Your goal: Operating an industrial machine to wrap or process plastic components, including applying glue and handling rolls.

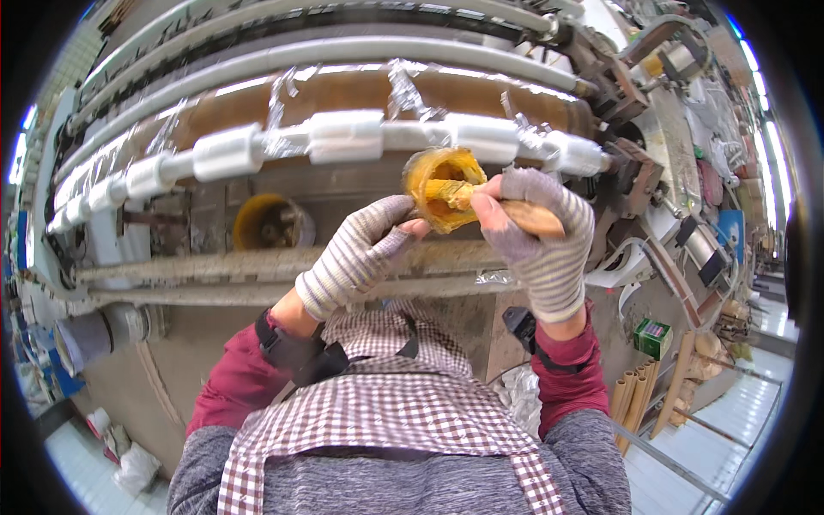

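My left hand (359,251), in a striped fingerless glove, grips a small cup (417,177) by its left side. The cup is tilted, its mouth toward me, and its walls are caked with a yellow, glue-like coating. My right hand (549,233), gloved the same way, pinches a brush (534,218) with a flat wooden handle. The brush's yellow-crusted end reaches into the cup's mouth; its bristles cannot be made out. Both hands are raised in front of a shaft (287,139) carrying several rolls of clear film (345,136).
Behind the shaft runs a wide brown roller (343,93) with torn film hanging on it. A yellow-rimmed round container (243,221) lies below, left of my hands. A rail (215,264) crosses before me. On the right are machine brackets (631,172), a green box (653,338) and cardboard tubes (633,396).
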`<state>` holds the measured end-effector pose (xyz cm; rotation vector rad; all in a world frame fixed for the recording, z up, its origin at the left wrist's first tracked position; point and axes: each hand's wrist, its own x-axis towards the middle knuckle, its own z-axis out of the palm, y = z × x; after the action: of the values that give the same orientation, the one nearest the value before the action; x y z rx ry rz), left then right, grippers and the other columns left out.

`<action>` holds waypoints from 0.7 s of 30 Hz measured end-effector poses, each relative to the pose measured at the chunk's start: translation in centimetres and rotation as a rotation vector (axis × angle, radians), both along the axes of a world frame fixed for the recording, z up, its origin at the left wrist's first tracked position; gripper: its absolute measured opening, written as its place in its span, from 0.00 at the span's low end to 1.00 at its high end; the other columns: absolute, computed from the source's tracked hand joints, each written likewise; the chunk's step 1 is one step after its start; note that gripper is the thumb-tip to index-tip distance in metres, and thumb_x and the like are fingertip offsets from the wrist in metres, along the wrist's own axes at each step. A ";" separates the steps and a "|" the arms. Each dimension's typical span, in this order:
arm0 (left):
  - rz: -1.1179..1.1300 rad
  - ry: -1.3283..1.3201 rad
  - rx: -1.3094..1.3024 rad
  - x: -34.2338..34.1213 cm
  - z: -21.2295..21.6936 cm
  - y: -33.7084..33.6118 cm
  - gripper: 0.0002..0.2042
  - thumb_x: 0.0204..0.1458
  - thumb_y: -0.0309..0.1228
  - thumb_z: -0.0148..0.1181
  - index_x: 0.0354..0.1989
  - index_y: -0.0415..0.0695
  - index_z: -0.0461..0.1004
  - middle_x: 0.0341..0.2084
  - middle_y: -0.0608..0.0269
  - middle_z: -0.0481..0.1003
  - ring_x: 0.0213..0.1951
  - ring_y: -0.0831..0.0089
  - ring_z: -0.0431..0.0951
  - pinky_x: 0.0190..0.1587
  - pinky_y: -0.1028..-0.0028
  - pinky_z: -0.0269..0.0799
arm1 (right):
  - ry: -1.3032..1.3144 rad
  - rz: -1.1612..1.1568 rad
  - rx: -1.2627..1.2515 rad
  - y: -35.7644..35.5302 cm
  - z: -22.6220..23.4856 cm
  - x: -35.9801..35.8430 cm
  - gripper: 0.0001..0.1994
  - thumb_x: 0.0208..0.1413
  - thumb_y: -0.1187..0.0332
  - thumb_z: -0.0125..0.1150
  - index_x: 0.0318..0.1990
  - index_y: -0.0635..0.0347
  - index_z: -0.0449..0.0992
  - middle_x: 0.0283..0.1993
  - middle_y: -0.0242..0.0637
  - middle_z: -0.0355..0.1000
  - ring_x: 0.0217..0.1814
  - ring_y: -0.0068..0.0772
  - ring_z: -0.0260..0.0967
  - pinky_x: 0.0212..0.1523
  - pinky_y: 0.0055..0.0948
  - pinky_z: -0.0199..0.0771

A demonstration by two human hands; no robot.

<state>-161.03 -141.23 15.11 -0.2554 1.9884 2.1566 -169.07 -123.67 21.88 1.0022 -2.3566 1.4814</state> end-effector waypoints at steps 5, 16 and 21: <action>0.069 0.048 0.054 -8.1 1.5 2.0 0.14 0.55 0.33 0.57 0.46 0.38 0.71 0.28 0.76 0.69 0.29 0.88 0.64 0.30 0.86 0.62 | 0.011 -0.060 -0.084 3.5 1.5 -5.6 0.04 0.43 0.76 0.65 0.28 0.63 0.76 0.26 0.33 0.74 0.27 0.21 0.71 0.30 0.20 0.71; 0.385 0.042 0.255 -18.8 -1.2 1.2 0.14 0.56 0.36 0.55 0.45 0.39 0.70 0.26 0.70 0.70 0.26 0.82 0.70 0.29 0.81 0.69 | -0.377 -0.442 -0.627 3.5 -5.3 -23.5 0.05 0.51 0.72 0.62 0.35 0.62 0.77 0.21 0.29 0.70 0.15 0.13 0.62 0.14 0.14 0.60; 0.476 0.041 0.149 -16.0 0.2 -4.1 0.12 0.55 0.41 0.54 0.34 0.44 0.69 0.23 0.69 0.66 0.28 0.76 0.72 0.31 0.76 0.69 | -0.404 -0.486 -0.288 3.5 -9.5 -25.7 0.03 0.51 0.73 0.61 0.33 0.60 0.78 0.20 0.28 0.69 0.16 0.13 0.62 0.16 0.16 0.61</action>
<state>-177.02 -145.33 15.29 -0.7305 1.9220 2.5926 -194.73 -120.14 12.42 0.0488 -2.2938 1.8551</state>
